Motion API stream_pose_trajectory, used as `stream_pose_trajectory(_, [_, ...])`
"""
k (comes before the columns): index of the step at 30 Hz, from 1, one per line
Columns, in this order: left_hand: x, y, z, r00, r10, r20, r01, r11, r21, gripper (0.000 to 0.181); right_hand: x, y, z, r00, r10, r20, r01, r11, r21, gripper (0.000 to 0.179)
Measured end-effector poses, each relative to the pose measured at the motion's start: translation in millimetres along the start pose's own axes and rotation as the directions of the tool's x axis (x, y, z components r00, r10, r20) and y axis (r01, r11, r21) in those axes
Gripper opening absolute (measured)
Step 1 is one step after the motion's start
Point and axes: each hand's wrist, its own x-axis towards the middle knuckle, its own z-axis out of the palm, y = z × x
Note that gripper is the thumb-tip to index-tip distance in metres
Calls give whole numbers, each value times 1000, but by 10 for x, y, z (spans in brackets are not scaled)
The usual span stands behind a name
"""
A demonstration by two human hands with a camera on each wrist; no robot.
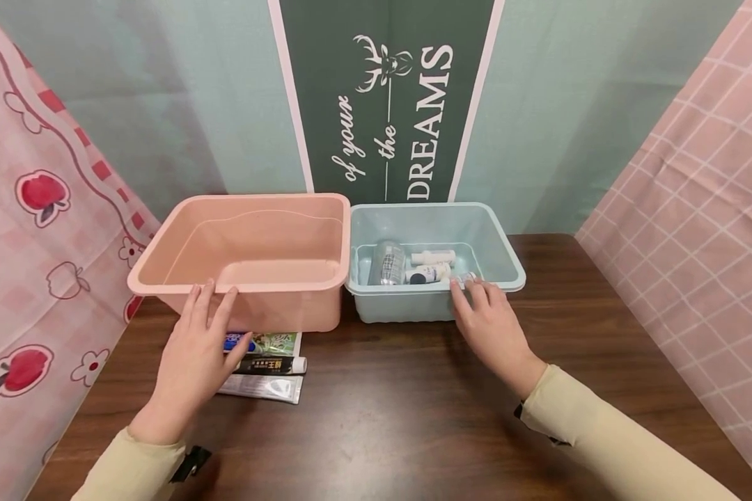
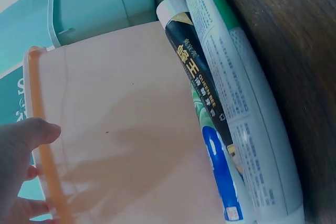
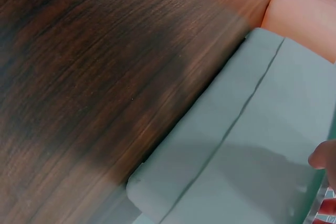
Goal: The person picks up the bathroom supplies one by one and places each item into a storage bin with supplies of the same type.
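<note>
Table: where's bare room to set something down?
Free: the table in front of the blue bin, between the tubes and right sleeve; right of that bin, up to the grid cloth. The pink bin shows bare floor. Crowded: tubes before the pink bin, by the left hand; bottles inside the blue bin, near the right hand.

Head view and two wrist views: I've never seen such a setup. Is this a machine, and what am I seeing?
No machine: a person works bare-handed. The head camera looks forward and down; one camera on each wrist shows that side's work. On the table stand a pink bin and a blue bin with bottles inside; several tubes lie before the pink bin. The left hand is at the pink bin's front, holding nothing; the right hand is at the blue bin's, its grip unclear.
</note>
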Motion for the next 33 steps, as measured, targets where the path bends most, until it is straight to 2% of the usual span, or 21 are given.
stream_pose_trajectory(4, [-27, 3, -42, 1000, 15, 19, -15, 1000, -8, 75, -9, 7, -4, 1000, 8, 6, -9, 1000, 13, 47])
stream_pose_trajectory(12, [-114, 4, -74, 999, 40, -12, -40, 999, 2, 70, -7, 13, 4, 1000, 10, 8, -10, 1000, 26, 49])
stream_pose_trajectory(16, [-154, 9, -73, 997, 74, 6, -74, 997, -12, 69, -4, 8, 13, 1000, 14, 1, -14, 1000, 28, 49])
stream_pose_trajectory(21, [-206, -7, -68, 987, 145, 72, -143, 989, -32, 68, -4, 5, 13, 1000, 16, 10, -17, 1000, 26, 49])
stream_pose_trajectory(26, [-287, -44, -43, 961, 212, 178, -207, 977, -50, 66, -5, 2, 16, 1000, 14, 9, -15, 999, 30, 50])
stream_pose_trajectory(29, [-338, -70, -30, 945, 209, 253, -207, 978, -34, 52, -4, 1, 22, 1000, 15, 3, -15, 999, 32, 50])
stream_pose_trajectory(33, [-389, -99, -15, 930, 177, 323, -189, 982, 6, 43, -5, 2, 26, 1000, 16, -4, -16, 999, 36, 49])
